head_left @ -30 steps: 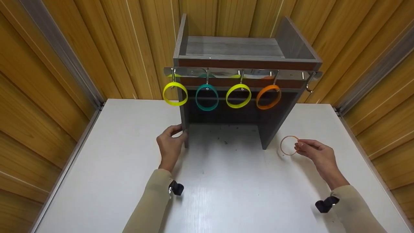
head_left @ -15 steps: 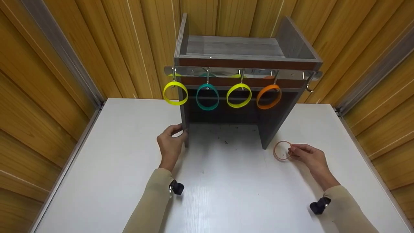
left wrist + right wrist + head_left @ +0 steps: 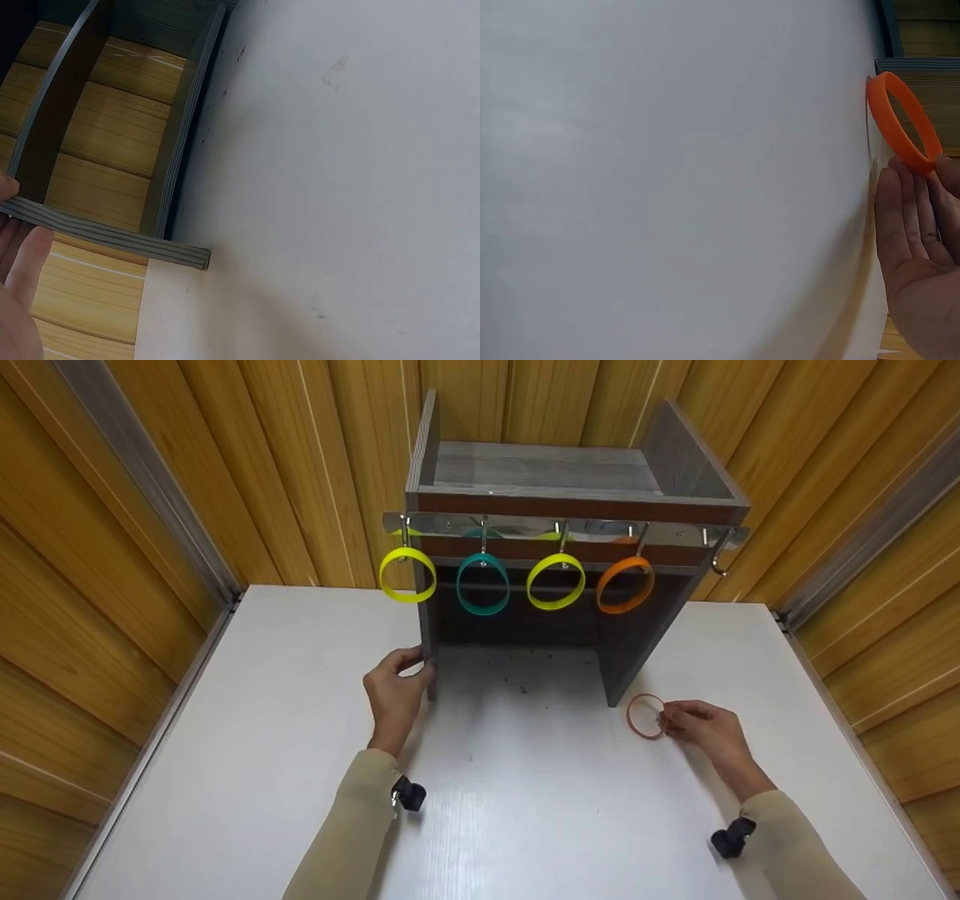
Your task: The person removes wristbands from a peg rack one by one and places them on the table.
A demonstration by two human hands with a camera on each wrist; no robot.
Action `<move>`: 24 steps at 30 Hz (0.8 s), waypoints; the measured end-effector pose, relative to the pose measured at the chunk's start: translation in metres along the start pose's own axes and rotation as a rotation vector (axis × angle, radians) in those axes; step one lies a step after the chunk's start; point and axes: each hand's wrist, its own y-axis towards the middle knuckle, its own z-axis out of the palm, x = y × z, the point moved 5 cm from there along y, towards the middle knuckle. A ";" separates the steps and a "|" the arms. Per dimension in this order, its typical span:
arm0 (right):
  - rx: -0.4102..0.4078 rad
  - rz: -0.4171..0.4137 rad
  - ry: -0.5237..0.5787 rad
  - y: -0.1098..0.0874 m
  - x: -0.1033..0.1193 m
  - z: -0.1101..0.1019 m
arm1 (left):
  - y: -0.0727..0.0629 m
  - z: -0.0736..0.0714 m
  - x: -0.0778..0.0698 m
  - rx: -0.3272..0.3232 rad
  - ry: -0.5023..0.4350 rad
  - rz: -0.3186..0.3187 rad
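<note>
A: Here's the loose orange ring [image 3: 886, 120], and you have it low, by the foot of the right side panel [image 3: 619, 667], over the white table [image 3: 525, 810]. Your right hand [image 3: 705, 731] pinches just its edge, thumb against fingertips.

B: And that's the weak spot! So little of the band is caught that a knock could twist it or pop it free.

A: A knock from what?

B: That panel's front end, just beside the ring. From above they look narrowly apart; how high you hold it, I can't tell.

A: Outward to your left hand [image 3: 394, 697]: thumb one side, fingers the other, gripping the left side panel [image 3: 429, 630].

B: Steadying it, I'd judge. Tug hard, though, and the grey shelf unit [image 3: 544, 465] could skid, because I see nothing fixing it down.

A: And up top?

B: A yellow ring [image 3: 407, 600], a teal ring [image 3: 484, 613], a second yellow ring [image 3: 556, 607] and a hung orange ring [image 3: 619, 611] dangle from the metal rail [image 3: 667, 534]. Jolt the unit and they could swing off. Mind the bare hook [image 3: 715, 562] at the right end; lift carelessly there and you could snag it.
</note>
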 end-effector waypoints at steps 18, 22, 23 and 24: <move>-0.079 -0.095 -0.367 -0.009 0.016 -0.005 | -0.001 0.002 -0.001 -0.009 0.031 0.004; -0.113 -0.161 -0.412 -0.014 0.029 -0.008 | -0.001 0.001 0.000 -0.017 0.038 0.002; -0.120 -0.182 -0.418 -0.015 0.034 -0.008 | -0.001 0.001 0.000 -0.018 0.041 0.000; -0.127 -0.203 -0.419 -0.017 0.038 -0.008 | 0.000 0.001 0.000 -0.019 0.042 0.000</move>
